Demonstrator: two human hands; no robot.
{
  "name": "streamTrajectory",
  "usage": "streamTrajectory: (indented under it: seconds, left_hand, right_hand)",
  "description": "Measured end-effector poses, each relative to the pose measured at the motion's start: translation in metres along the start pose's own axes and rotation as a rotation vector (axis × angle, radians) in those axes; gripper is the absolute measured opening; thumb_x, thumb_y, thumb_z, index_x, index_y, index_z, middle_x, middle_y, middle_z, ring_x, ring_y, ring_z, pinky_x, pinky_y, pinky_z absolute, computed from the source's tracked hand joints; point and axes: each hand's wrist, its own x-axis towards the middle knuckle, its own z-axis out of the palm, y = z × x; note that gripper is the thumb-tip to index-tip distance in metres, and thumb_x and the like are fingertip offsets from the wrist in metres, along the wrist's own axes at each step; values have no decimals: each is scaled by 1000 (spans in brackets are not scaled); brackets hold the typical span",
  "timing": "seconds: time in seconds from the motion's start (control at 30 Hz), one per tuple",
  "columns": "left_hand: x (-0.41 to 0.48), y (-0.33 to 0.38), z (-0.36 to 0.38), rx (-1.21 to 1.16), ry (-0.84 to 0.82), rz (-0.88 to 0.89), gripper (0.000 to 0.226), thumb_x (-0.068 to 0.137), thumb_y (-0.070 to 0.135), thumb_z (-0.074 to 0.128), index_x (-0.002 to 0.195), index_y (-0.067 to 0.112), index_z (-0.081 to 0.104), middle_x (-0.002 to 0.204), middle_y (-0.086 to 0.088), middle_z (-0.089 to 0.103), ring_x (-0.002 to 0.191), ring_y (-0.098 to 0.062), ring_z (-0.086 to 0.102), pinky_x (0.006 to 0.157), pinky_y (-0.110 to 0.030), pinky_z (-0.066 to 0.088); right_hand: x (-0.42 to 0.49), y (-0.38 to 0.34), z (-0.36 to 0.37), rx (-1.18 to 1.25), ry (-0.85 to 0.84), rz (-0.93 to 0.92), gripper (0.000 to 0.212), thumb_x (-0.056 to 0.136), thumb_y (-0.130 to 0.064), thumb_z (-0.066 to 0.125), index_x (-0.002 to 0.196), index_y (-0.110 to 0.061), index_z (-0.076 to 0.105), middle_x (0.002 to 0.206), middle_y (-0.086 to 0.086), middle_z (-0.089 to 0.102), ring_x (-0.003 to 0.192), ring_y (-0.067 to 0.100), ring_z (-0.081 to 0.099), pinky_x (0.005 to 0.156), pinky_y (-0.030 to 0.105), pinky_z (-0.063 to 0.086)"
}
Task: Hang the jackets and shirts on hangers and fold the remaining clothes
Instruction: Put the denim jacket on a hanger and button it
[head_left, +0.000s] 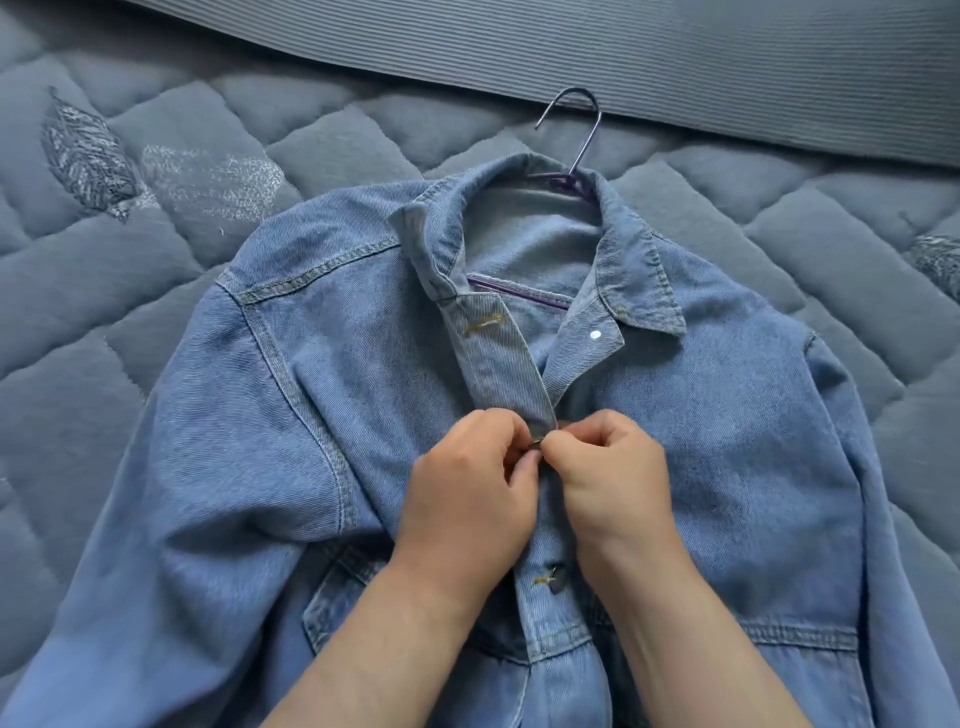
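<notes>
A light blue denim jacket (322, 415) lies front up on the bed, spread wide with its collar open. A purple hanger (576, 140) sits inside it, its metal hook poking out past the collar. My left hand (467, 483) pinches the left placket at a metal button (536, 442) in the middle of the chest. My right hand (608, 467) pinches the right edge at the same button. One button below my hands is fastened; the top buttonhole and snap near the collar are undone.
The jacket rests on a grey-blue quilted bedspread (130, 291) with embroidered leaf patterns at the left and right. A ribbed grey cover (675, 57) runs across the top of the view behind the hanger hook.
</notes>
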Motion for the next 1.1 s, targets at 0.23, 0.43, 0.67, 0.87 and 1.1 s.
streamTrajectory:
  seconds: [0.23,0.43,0.67,0.87,1.1]
  left_hand:
    - [2,0,3,-194,21,-76,20,75,25,65,89,32,52,68,12,55,65,-6,52,60,-18,43]
    - [7,-1,0,-270,-65,-168,16,74,28,64,87,32,56,66,6,59,60,-11,56,59,-23,49]
    - [19,5,-10,-475,-125,-414,24,84,3,62,66,18,64,49,4,60,43,-11,60,48,-35,56]
    - [31,7,-10,-628,-196,-646,17,82,6,67,67,13,62,46,5,56,39,-8,52,40,-23,46]
    - [34,4,-9,-251,-186,-251,18,80,10,67,66,18,61,53,13,56,48,-1,47,52,-18,42]
  right_hand:
    - [3,0,1,237,-31,71,35,72,12,62,56,-18,56,50,-8,51,54,11,45,50,25,38]
    - [3,1,-1,337,-87,44,36,77,18,60,68,-17,60,56,-9,58,59,10,51,58,24,45]
    - [3,-3,-9,240,-234,-73,34,80,20,60,76,-14,61,63,-11,62,62,1,56,61,13,48]
    - [2,-6,-10,260,-311,-67,34,80,20,62,84,-13,58,74,-5,63,72,8,60,70,18,51]
    - [3,-3,-8,207,-269,-42,34,77,20,63,83,-13,57,76,0,59,69,7,56,68,18,48]
